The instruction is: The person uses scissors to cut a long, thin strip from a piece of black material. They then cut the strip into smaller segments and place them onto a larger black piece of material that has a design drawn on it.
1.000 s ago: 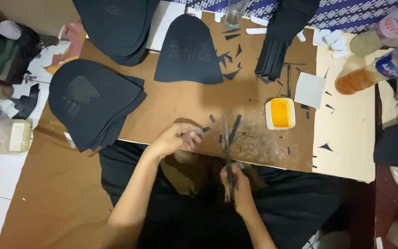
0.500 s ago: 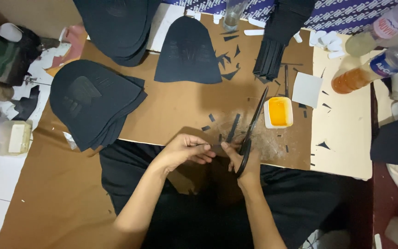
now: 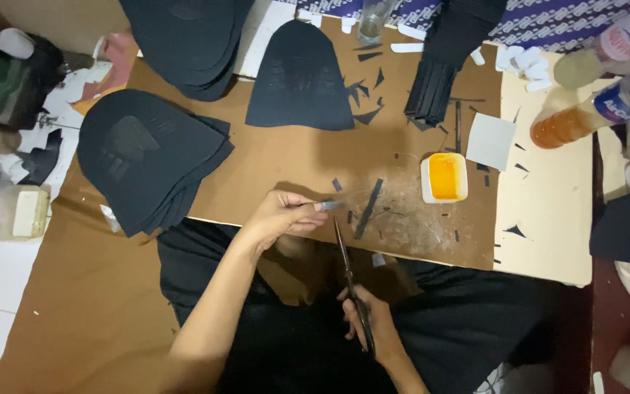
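Note:
My left hand [image 3: 280,217] pinches a small grey strip [image 3: 331,206] at the near edge of the brown cardboard board [image 3: 271,157]. My right hand [image 3: 373,325] grips the handles of long black scissors [image 3: 348,273], blades pointing up toward the strip, their tip just below it. A narrow black strip [image 3: 368,209] lies on the board beside the hands, among glue smears and small black offcuts.
Stacks of black dome-shaped pieces [image 3: 147,157] lie left and at the top; a single one [image 3: 299,76] sits at centre top. A white tub of yellow glue [image 3: 445,177], a white square [image 3: 491,141], folded black strips [image 3: 432,91] and bottles [image 3: 592,109] stand to the right.
My right hand with the scissors has dropped toward me, and the blades swung from leaning right to pointing at the strip. My left hand stays at the board's edge with the strip.

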